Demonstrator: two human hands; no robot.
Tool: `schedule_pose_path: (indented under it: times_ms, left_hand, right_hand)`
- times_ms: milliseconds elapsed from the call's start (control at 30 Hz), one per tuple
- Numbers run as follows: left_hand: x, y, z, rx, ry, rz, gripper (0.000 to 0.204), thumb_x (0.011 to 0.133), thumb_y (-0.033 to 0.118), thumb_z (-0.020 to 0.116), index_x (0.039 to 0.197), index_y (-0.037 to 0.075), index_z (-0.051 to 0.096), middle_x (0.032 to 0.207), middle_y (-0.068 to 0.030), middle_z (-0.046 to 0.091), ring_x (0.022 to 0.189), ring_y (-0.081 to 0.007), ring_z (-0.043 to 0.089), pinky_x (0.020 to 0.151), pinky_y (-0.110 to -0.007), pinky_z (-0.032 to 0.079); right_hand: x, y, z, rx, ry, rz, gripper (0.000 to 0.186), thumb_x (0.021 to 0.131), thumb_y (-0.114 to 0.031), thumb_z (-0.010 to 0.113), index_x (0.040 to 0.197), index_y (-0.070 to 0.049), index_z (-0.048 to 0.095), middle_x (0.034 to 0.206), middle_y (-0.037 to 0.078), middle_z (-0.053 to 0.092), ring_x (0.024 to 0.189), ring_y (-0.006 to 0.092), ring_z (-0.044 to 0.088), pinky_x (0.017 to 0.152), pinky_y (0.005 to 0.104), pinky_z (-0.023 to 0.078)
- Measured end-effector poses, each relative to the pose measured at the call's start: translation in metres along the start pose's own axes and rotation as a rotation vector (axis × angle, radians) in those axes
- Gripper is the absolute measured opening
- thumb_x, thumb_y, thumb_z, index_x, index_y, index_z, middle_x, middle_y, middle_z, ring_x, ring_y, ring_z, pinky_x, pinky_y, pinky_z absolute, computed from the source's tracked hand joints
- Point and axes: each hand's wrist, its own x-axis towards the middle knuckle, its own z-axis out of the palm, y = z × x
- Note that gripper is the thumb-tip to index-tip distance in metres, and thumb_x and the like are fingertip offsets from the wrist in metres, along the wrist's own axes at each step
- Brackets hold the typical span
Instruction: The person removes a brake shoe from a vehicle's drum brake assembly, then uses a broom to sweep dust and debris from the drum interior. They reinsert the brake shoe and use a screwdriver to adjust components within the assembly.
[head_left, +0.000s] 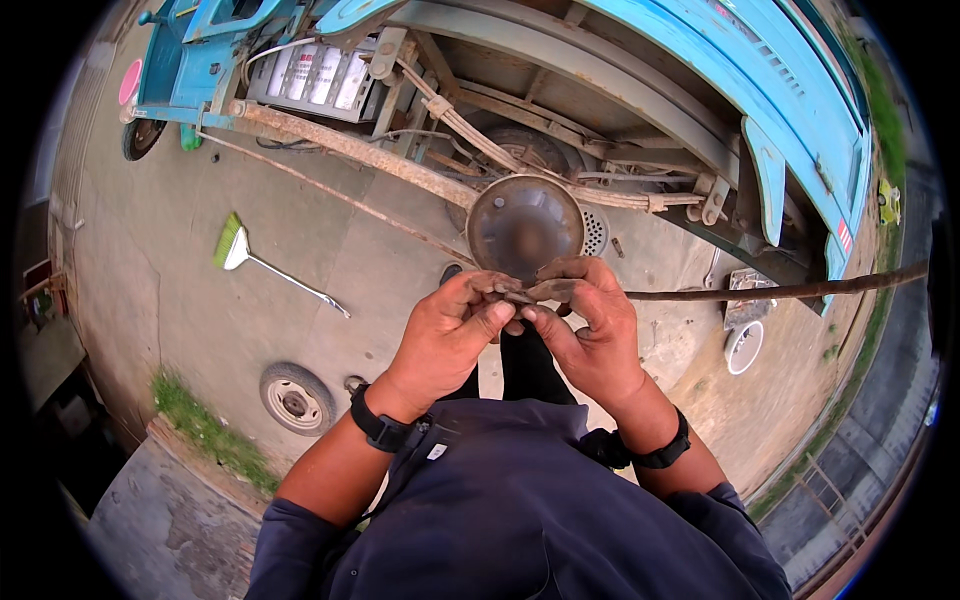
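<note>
Head view looks straight down at my two hands, close together in front of my chest. My left hand (450, 325) and my right hand (590, 320) are both pinched tight on the end of a long rusty rod (780, 291). The rod runs out to my right, almost level, way past my arm. Its near end sits between my thumbs and fingertips, and I can't see well what small piece is on that end, because my fingers cover it.

Just past my hands is a round rusty brake drum (524, 225), under the tipped-up blue truck body (790, 90). A long rusty bar (340, 145) crosses under the truck too.

To do this bit well, I think I should keep both hands close to the tip, so the long rod does not wobble. Its far end is heavy and sticks out far, so it could swing or droop. A firm grip with my right hand should steady it while my left fingers do the small work. The rod looks rough and dirty, so slow moves seem best.

On the concrete floor (180, 300) lie a green broom (245, 255) and a small wheel (294, 399), both well apart from me.
</note>
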Motion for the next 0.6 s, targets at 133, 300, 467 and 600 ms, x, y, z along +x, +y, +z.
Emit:
schedule_pose_path:
  times_ms: [133, 300, 467, 600]
  left_hand:
    - [-0.0014, -0.0023, -0.0002, 0.045, 0.016, 0.004, 0.021, 0.104, 0.016, 0.064, 0.121, 0.004, 0.061, 0.101, -0.0047, 0.072, 0.09, -0.0124, 0.066, 0.074, -0.025, 0.05]
    - [-0.0029, -0.0032, -0.0009, 0.056, 0.017, 0.01, 0.019, 0.104, 0.015, 0.064, 0.119, 0.004, 0.062, 0.1, -0.0052, 0.072, 0.09, -0.0125, 0.067, 0.075, -0.025, 0.05]
    - [-0.0048, -0.0045, -0.0011, 0.059, 0.027, 0.004, 0.018, 0.104, 0.015, 0.064, 0.119, 0.005, 0.062, 0.1, -0.0058, 0.072, 0.089, -0.0125, 0.067, 0.075, -0.025, 0.051]
    - [-0.0055, -0.0039, -0.0004, 0.058, 0.022, 0.0, 0.018, 0.104, 0.015, 0.064, 0.118, 0.005, 0.062, 0.1, -0.0055, 0.072, 0.089, -0.0121, 0.067, 0.075, -0.024, 0.051]
  right_hand:
    - [-0.0017, 0.0015, -0.0016, -0.017, -0.01, -0.031, 0.022, 0.077, -0.009, 0.083, 0.095, -0.003, 0.071, 0.109, 0.013, 0.067, 0.1, 0.0319, 0.066, 0.083, 0.039, 0.054]
    - [-0.0027, 0.0008, -0.003, -0.002, -0.024, -0.037, 0.023, 0.077, -0.009, 0.084, 0.096, -0.003, 0.072, 0.11, 0.013, 0.067, 0.101, 0.0323, 0.066, 0.083, 0.0391, 0.054]
    - [-0.0045, -0.0007, -0.0027, 0.02, -0.018, -0.024, 0.022, 0.078, -0.008, 0.083, 0.097, -0.004, 0.072, 0.11, 0.013, 0.067, 0.101, 0.0322, 0.065, 0.083, 0.0387, 0.054]
    - [-0.005, -0.0003, -0.0031, 0.02, -0.02, -0.029, 0.022, 0.078, -0.008, 0.083, 0.097, -0.004, 0.072, 0.109, 0.013, 0.066, 0.1, 0.0321, 0.066, 0.082, 0.0388, 0.054]
